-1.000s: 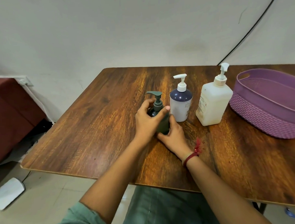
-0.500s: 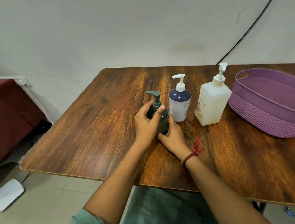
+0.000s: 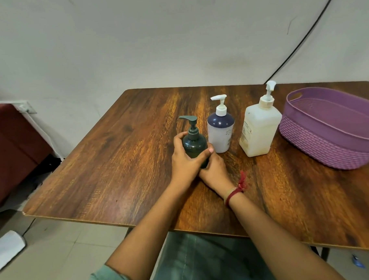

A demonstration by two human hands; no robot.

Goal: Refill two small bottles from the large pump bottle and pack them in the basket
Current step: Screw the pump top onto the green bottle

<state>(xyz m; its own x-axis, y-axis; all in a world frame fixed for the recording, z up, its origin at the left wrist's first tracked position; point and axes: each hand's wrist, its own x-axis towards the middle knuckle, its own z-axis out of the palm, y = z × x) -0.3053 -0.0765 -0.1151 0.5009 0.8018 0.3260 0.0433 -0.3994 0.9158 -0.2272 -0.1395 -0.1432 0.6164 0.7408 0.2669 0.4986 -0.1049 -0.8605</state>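
Fingers (image 3: 180, 140) of the left hand (image 3: 185, 161) wrap the dark green bottle (image 3: 194, 142) at its shoulder, while the right hand (image 3: 214, 171) clasps its base. It stands upright on the bench (image 3: 117, 164), long axis vertical, pump directly above both hands. Rightward stand the white small bottle (image 3: 220, 132), large pump bottle (image 3: 259, 130) and basket (image 3: 327, 150).

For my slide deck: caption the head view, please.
Both hands grip the dark green pump bottle beside a navy-topped bottle, large pump bottle and purple basket.
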